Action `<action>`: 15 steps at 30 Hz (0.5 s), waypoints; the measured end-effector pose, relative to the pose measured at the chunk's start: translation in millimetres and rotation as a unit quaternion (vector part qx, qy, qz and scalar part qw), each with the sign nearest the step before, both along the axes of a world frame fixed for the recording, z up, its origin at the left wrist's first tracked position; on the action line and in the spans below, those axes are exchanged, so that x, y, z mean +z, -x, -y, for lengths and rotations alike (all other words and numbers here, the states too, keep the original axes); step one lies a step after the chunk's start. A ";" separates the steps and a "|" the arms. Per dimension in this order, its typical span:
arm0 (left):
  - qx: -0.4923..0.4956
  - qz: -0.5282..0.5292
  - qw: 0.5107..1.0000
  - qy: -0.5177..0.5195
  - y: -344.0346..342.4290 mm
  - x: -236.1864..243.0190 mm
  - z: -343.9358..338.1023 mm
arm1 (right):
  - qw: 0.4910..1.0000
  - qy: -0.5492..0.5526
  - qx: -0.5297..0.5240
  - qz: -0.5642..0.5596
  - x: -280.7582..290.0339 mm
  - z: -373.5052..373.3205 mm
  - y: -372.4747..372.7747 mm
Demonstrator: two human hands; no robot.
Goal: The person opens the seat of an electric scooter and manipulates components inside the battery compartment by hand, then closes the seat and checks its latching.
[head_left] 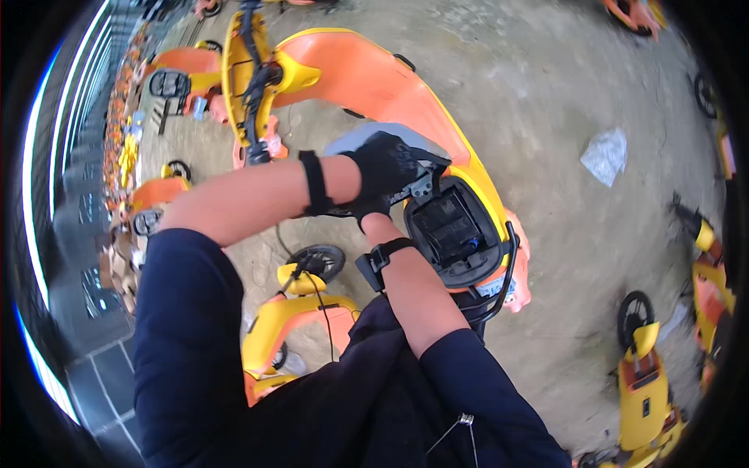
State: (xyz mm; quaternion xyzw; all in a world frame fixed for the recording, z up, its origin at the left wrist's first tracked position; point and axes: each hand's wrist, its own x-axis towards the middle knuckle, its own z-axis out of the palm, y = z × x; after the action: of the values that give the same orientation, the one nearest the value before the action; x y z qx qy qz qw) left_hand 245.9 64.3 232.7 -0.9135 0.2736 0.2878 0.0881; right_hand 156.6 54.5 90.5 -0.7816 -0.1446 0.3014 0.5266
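Note:
My left hand [384,162], in a black glove, is at the raised grey seat [417,137] of an orange and yellow scooter [390,72]. Its fingers look curled, but the dark glove and seat blend together. A metal hinge bracket [422,186] shows just beside it. My right hand [370,207], also gloved in black, is tucked below the left one, and its fingers are hidden. Under the seat lies an uncovered black compartment [493,253] with a black box-shaped unit [446,226] inside. A bit of blue shows at the unit's lower end.
The scooter's handlebar [251,93] stands at the upper left, and a black rear rail [507,273] curves around its near end. Another yellow scooter [265,339] is close by at lower left; one more [644,398] stands at lower right. Clear plastic [605,156] lies on the concrete floor.

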 end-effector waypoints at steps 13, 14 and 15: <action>0.491 0.250 0.835 0.017 140.8 -19.2 -80.0 | 0.786 0.277 0.414 0.368 16.7 1.4 -21.3; 0.498 0.252 0.829 0.023 137.1 -17.8 -79.1 | 0.830 0.213 0.377 0.350 2.5 5.8 -21.4; 0.504 0.171 0.847 -0.013 133.1 -16.3 -77.8 | 0.869 0.148 0.338 0.329 -11.3 10.1 -21.9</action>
State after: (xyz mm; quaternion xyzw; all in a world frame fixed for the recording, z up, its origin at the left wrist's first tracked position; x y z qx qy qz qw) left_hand 112.7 142.1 216.3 -0.9593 -0.2475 0.1356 -0.0124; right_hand 178.5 44.3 79.3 -0.8075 -0.5187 0.2042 0.1928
